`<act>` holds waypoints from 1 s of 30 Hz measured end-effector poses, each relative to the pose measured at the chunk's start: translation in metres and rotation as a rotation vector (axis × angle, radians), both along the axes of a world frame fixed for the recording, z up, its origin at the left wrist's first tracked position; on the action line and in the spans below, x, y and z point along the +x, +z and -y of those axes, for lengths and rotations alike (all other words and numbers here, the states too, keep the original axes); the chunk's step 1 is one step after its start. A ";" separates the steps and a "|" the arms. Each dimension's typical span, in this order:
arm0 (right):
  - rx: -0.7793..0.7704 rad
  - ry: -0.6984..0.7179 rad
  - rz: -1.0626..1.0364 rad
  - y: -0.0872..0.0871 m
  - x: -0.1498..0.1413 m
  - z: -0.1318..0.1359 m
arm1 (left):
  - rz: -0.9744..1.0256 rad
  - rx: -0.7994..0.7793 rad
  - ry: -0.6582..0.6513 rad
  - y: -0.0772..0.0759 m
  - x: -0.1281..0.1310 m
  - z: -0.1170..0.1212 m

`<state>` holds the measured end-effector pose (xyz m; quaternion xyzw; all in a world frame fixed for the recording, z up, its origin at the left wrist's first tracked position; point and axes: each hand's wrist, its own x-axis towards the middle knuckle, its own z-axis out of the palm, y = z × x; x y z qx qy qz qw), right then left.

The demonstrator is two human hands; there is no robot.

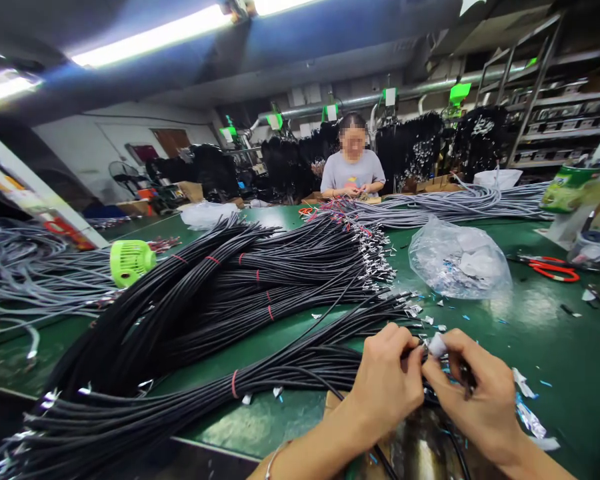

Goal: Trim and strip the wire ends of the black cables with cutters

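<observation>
My left hand (387, 367) is closed in a pinch on the end of a black cable, mostly hidden by the fingers. Fingertip to fingertip with it, my right hand (480, 393) pinches at the same cable end. Something white (437, 345) sits at the right index fingertip; whether it is a finger wrap or a scrap is unclear. A small dark object (466, 379) shows inside the curled right fingers, its kind hidden. Beside the left hand lies a bundle of black cables (280, 373) tied with a red band (234, 384).
More black cable bundles (220, 267) with stripped ends cover the table (545, 320). A plastic bag of scraps (460, 260), red-handled pliers (553, 268) and a green fan (131, 263) stand around. Across the table a person (353, 167) works beside grey cables (440, 210).
</observation>
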<state>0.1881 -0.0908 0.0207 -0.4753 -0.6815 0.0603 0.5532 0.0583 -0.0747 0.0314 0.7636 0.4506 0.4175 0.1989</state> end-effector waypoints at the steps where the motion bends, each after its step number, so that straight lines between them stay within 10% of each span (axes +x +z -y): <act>1: -0.026 0.013 0.006 0.002 0.000 -0.001 | -0.112 0.099 -0.014 0.000 -0.002 -0.001; 5: -0.171 -0.001 -0.040 0.012 0.011 -0.014 | -0.212 0.225 -0.136 0.002 -0.013 -0.003; 11: -0.217 -0.098 -0.091 0.023 0.039 -0.032 | 0.184 -0.126 -0.144 0.015 -0.017 0.000; 17: -0.136 0.216 0.121 0.032 0.025 -0.013 | 0.315 -0.270 -0.142 0.011 -0.016 -0.002; 30: -0.126 0.176 0.060 0.019 0.018 -0.008 | 0.421 -0.376 -0.113 0.010 -0.012 -0.001</act>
